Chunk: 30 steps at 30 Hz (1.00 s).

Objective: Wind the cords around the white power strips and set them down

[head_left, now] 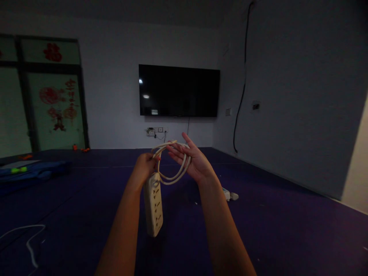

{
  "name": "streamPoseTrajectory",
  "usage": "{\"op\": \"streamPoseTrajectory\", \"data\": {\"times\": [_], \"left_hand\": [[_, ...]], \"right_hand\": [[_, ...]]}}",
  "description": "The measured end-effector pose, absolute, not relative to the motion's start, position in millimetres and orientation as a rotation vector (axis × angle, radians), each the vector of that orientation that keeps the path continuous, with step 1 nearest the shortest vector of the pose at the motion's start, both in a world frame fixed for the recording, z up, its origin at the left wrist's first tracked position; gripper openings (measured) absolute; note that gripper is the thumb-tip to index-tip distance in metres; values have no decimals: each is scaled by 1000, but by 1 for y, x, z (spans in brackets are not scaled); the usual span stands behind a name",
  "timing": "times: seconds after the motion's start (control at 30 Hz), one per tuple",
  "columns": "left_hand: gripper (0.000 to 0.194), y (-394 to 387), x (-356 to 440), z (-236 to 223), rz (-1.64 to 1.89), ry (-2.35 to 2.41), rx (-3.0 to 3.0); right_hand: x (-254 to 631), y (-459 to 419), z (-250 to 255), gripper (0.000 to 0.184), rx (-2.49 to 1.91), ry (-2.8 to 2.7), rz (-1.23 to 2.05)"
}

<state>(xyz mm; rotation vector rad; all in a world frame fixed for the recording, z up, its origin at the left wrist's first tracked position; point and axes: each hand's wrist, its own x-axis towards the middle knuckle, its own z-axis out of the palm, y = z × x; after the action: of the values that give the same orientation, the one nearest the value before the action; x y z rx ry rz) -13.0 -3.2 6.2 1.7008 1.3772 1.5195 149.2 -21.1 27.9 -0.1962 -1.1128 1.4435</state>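
Observation:
A white power strip (153,205) hangs upright below my left hand (146,165), its sockets facing right. Its white cord (172,179) is looped into a coil between my two hands. The left fingers pinch the coil's left side. On the other side, my right hand (194,155) is spread, palm toward the coil, with the cord's loops lying across the palm and around the thumb area. My right fingers are stretched out rather than wrapped round the cord.
Behind my right forearm, a white object (230,194) lies on the dark purple floor (287,237). A white cable (30,245) lies at lower left, blue cloth (37,170) farther back. A television (179,91) hangs on the far wall; a black cable (243,92) runs down the right wall.

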Motion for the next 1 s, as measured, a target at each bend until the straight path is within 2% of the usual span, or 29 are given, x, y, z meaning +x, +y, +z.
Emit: {"op": "streamPoseTrajectory", "data": {"times": [0.13,0.33,0.5,0.67,0.73,0.87,1.0], "left_hand": [[21,-9,-16,8,1494,1404,1718],[22,-15,-18,8,1451,1416,1748],[26,-19,-19,13,1423,1475,1860],[21,-27,-17,16,1351,1508,1871],[23,-30,-18,17,1311,1504,1883],[23,-34,-23,17,1299,1464,1907],[24,-36,-29,17,1352,1481,1874]], "right_hand": [[145,-19,27,59,-296,-1100,1358],[147,-9,20,30,-523,-1233,1072],[156,-2,15,39,-622,-1526,731],[155,8,10,23,-604,-1593,502],[155,15,7,23,-627,-1568,431],[159,36,-5,32,-851,-1492,394],[165,57,-21,32,-1123,-1462,534]]}}
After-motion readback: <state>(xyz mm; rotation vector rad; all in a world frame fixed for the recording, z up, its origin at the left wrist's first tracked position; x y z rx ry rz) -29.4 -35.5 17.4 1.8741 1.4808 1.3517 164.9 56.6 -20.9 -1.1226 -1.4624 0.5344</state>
